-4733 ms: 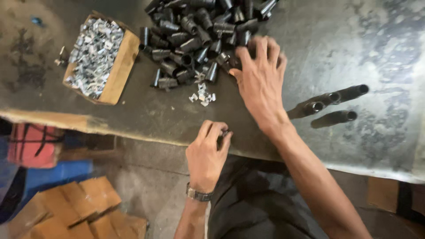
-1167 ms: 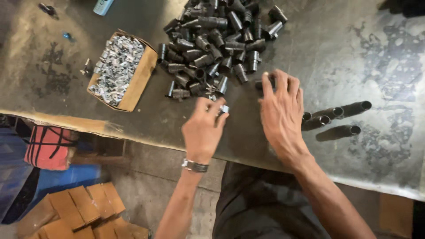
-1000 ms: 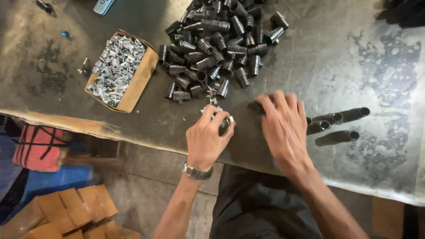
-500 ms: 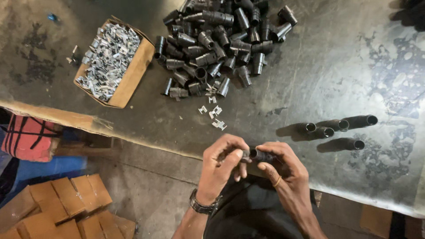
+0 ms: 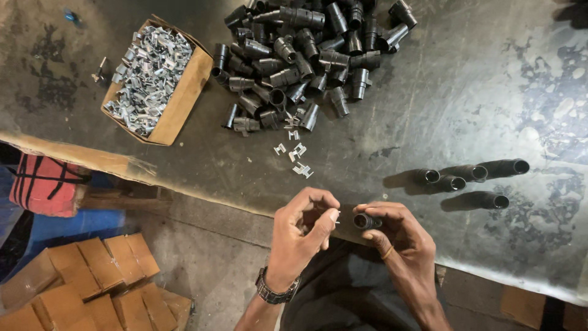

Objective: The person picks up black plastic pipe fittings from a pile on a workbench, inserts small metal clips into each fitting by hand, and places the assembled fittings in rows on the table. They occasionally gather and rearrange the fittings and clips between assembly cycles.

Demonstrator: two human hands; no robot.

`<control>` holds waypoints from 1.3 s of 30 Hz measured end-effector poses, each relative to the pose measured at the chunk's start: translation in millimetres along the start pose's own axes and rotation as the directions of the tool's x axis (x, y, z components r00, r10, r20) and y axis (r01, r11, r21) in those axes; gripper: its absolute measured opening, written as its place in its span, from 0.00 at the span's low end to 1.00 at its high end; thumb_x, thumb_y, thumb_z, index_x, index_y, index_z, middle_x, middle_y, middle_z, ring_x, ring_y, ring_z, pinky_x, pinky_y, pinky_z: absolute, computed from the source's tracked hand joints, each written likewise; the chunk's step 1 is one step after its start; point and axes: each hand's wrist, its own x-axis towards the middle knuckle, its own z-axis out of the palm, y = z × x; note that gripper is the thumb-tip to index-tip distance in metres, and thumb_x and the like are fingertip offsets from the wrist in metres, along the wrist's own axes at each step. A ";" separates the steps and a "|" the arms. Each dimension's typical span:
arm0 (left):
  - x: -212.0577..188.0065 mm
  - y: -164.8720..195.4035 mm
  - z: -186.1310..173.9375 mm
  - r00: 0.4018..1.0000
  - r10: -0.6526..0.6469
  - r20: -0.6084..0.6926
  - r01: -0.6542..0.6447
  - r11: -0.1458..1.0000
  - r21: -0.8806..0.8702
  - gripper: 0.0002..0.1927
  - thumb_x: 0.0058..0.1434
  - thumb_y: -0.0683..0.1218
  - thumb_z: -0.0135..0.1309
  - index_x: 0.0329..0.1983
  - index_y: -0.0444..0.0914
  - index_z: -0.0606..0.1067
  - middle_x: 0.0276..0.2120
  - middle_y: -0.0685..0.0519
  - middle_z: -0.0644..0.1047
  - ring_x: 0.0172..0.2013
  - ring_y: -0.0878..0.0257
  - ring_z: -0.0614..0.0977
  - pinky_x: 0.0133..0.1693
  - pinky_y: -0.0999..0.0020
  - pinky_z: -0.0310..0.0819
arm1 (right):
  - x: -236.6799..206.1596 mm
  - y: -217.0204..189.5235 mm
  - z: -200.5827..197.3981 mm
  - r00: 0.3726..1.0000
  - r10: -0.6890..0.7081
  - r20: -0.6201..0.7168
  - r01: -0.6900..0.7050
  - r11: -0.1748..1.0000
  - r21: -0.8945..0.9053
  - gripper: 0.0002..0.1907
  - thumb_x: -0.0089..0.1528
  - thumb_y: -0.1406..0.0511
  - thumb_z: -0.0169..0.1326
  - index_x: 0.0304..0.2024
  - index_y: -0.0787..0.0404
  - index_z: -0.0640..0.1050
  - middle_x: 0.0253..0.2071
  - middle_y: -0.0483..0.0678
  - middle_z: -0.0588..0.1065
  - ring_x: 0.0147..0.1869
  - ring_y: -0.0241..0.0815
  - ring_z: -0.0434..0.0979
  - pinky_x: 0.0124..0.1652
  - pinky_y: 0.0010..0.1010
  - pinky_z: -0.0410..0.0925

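Note:
My right hand (image 5: 401, 236) grips a short black tube (image 5: 365, 220), its open end facing up, near the table's front edge. My left hand (image 5: 301, 236) pinches a small silver metal clip (image 5: 336, 215) right beside that tube's mouth; a watch is on its wrist. Both hands meet just over the edge of the dark metal table (image 5: 429, 104). A pile of black tubes (image 5: 306, 55) lies at the back. A few loose silver clips (image 5: 294, 153) lie between the pile and my hands.
A cardboard box of silver clips (image 5: 150, 76) sits at the table's left. Several black tubes (image 5: 471, 178) stand upright at the right. Below the table are stacked cardboard boxes (image 5: 79, 282), a red bag (image 5: 46, 184) and a concrete floor.
Both hands left the pile area and drew back to the table's front edge. The right hand picked up a black tube, the left a clip, and they came together.

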 end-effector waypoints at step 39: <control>66.9 11.7 68.5 0.811 0.475 0.342 -0.541 0.387 0.747 0.22 0.63 0.49 0.61 0.58 0.40 0.73 0.49 0.52 0.77 0.36 0.58 0.83 0.34 0.65 0.77 | -28.4 18.0 1.8 0.886 -0.447 -0.124 0.347 0.816 -0.463 0.18 0.60 0.75 0.61 0.51 0.65 0.72 0.55 0.52 0.71 0.59 0.39 0.77 0.55 0.29 0.76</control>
